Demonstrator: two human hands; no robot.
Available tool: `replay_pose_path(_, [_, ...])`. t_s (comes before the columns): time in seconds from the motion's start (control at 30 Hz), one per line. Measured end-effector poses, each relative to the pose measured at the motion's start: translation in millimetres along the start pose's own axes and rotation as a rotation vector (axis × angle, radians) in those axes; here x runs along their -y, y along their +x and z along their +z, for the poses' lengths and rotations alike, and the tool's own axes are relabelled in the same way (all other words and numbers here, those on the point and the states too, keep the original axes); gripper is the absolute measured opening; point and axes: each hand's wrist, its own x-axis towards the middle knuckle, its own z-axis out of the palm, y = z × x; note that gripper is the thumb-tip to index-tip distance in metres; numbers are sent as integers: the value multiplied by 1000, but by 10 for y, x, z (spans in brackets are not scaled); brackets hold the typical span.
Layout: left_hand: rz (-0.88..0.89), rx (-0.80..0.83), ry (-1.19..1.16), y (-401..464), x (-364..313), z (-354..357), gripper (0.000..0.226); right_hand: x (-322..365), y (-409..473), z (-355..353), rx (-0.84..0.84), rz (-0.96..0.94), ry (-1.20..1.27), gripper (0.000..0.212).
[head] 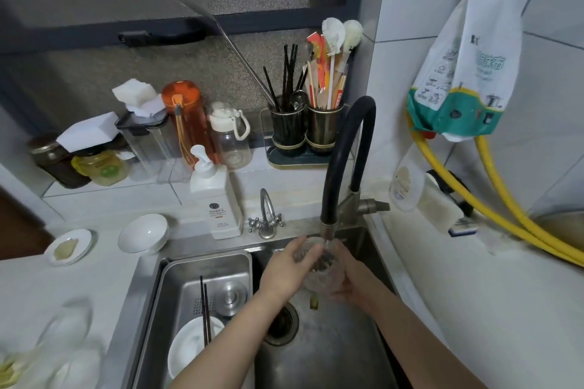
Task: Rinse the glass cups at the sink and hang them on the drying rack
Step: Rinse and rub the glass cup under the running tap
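Glass cup (319, 265) sits under the black faucet (328, 230) over the sink (331, 350), both hands' grip clamped on it, left hand (289, 271) and right hand (350, 286); turning it slowly should rinse every side.

Glass cup (319, 271): largely covered by both hands.
Lower-left surface (47, 294): its objects blurred, unidentifiable.
Hanging bag (467, 73): top cut off.

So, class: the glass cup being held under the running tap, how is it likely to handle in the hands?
The glass cup is clear glass over a steel sink, so probably fragile if dropped. Water from the tap wets it, so likely slippery. The left hand and right hand both hold it, suggesting care.
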Motion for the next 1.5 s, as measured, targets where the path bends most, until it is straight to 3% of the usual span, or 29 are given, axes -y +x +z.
replay_pose_path(0.1, [3,-30,52,23,-29,12,65,42,-5,19,-20,-64,-83,62])
replay_pose_path(0.23, [-58,-28,1,26,-31,68,63,-36,-81,8,27,-309,-94,47])
replay_pose_path(0.33, [-112,-36,68,27,-38,71,62,-217,-26,-26,143,-431,-220,62])
replay_pose_path(0.43, [-128,-40,200,-10,-53,40,63,-256,7,-50,177,-395,-232,72])
replay_pose_path(0.57, [-66,13,116,-36,12,30,65,-128,20,-45,49,-408,-279,43])
replay_pose_path(0.7, [49,43,123,-74,-12,4,58,-75,11,-81,12,-314,-167,42])
replay_pose_path(0.8, [134,149,-116,-151,-61,47,55,-19,-57,-61,124,-207,12,27])
replay_pose_path(0.87, [141,68,-271,-143,-41,111,51,32,-120,-27,177,-233,13,23])
replay_pose_path(1.0, [-49,-224,-398,16,-27,220,26,-4,-146,106,163,-273,-17,26])
replay_pose_path(1.17, [-357,-183,-590,114,-86,231,48,-225,-26,168,91,-379,56,33])
replay_pose_path(1.23, [-386,-153,-646,109,-54,220,57,-253,-93,184,89,-439,45,28])
replay_pose_path(1.3, [-345,-111,-632,20,-22,217,66,-228,-67,219,18,-452,66,14])
replay_pose_path(1.43, [-141,-36,-553,-189,68,230,64,-70,7,293,-69,-354,-34,26])
replay_pose_path(1.5, [-60,-31,-570,-241,89,246,52,-58,8,293,-43,-368,-52,28])
